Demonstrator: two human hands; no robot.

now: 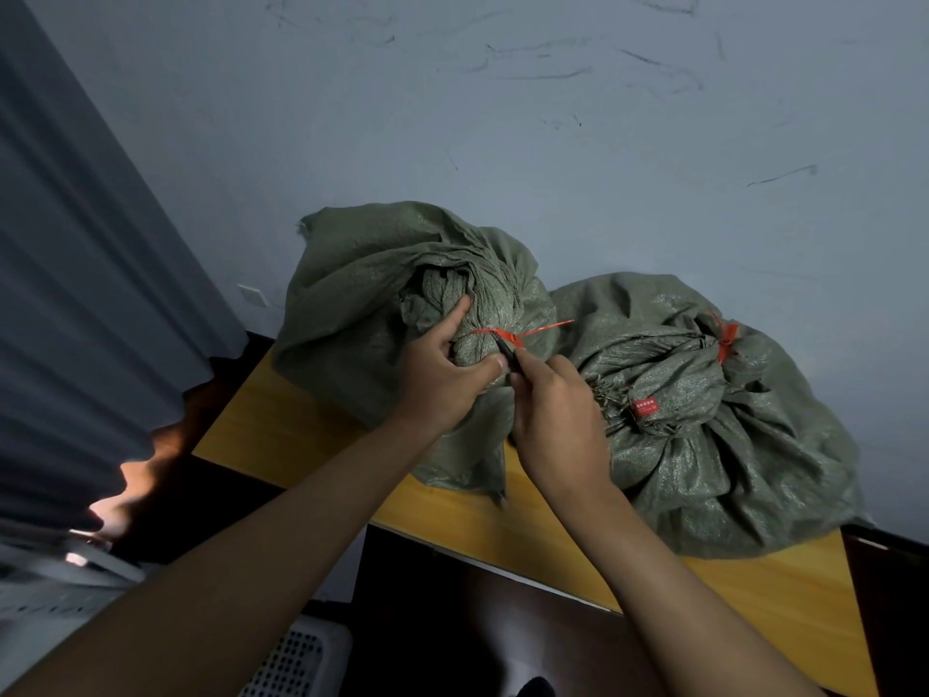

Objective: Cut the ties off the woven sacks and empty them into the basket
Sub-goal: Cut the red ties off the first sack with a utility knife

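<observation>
**Blade at the red tie on the left sack**

The right hand [553,415] is closed around a small dark cutting tool [507,353], whose tip meets the red tie [523,333] cinched round the gathered neck of the left sack [362,294]. What kind of tool it is cannot be told; only a short dark length shows above the fist. The left hand [442,374] grips the bunched neck of that sack just left of the tie, forefinger stretched up along the cloth and thumb pressed close to the tool.

The tie's loose tail sticks out to the right, towards the second sack [729,445]. That sack lies touching the first on its right, its own neck bound with another red tie [724,339], and a small red label [646,409] shows on its near side. Both sacks are green woven cloth and sit on a yellow wooden tabletop [754,586], pushed against the far pale wall [502,118].

Near and low, under the left forearm, a white perforated basket [296,661] shows in part. A grey curtain [75,294] hangs at the far left.
</observation>
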